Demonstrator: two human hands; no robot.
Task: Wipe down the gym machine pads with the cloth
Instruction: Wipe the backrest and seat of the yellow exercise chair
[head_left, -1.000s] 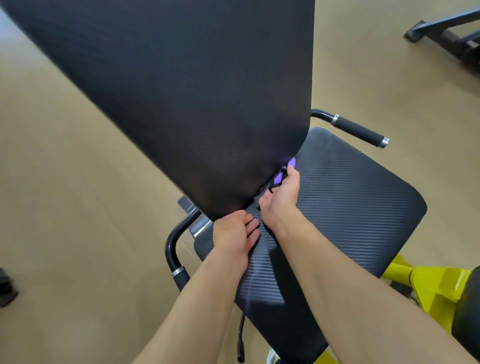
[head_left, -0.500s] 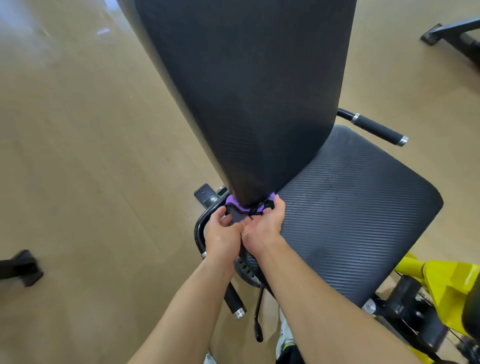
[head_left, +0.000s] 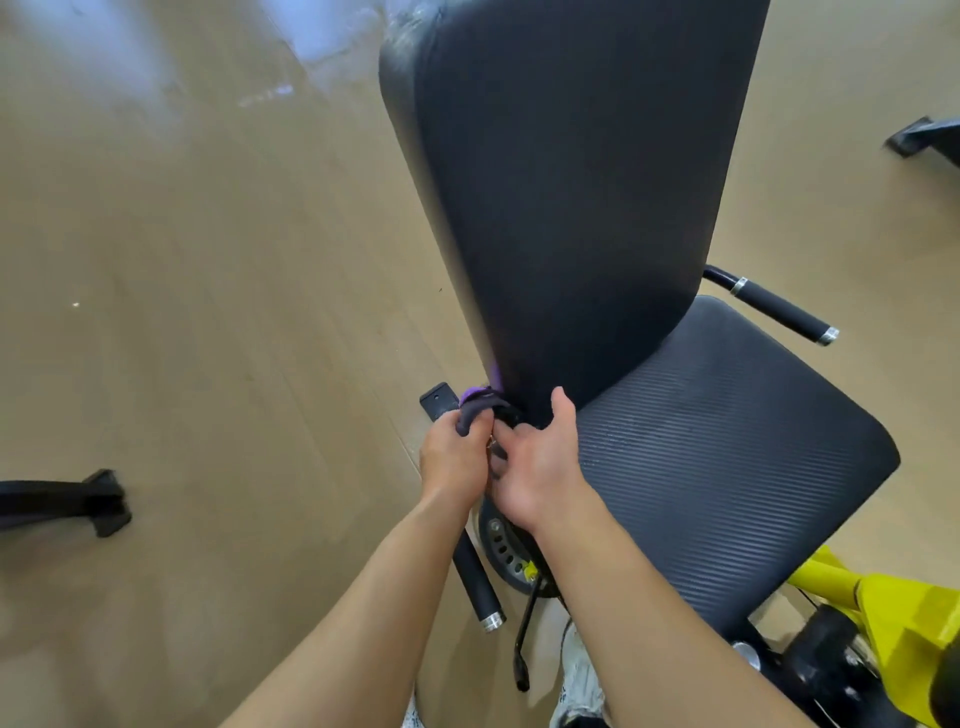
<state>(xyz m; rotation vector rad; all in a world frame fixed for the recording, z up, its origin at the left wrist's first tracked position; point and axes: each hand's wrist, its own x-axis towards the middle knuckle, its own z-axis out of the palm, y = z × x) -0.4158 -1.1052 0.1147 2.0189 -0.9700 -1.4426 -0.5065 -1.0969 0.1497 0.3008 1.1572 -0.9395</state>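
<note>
1. The tall black padded backrest stands tilted on the gym machine, its narrow lower end meeting the black ribbed seat pad
2. The purple and dark grey cloth sits bunched at the lower left edge of the backrest, just above both hands; a thin purple strip of it runs up along that edge
3. The left hand has its fingers clenched on the dark lower fold of the cloth, which pokes out above the knuckles
4. The right hand touches the left, its thumb raised against the bottom of the backrest; its fingers curl toward the cloth, but whether they are grasping it cannot be told
5. Both bare forearms enter from the bottom of the view
6. A black cylindrical foam handle with a chrome end cap lies below the hands; a matching black handle projects right of the backrest
7. The yellow metal frame shows at lower right, on the tan wooden floor
</note>
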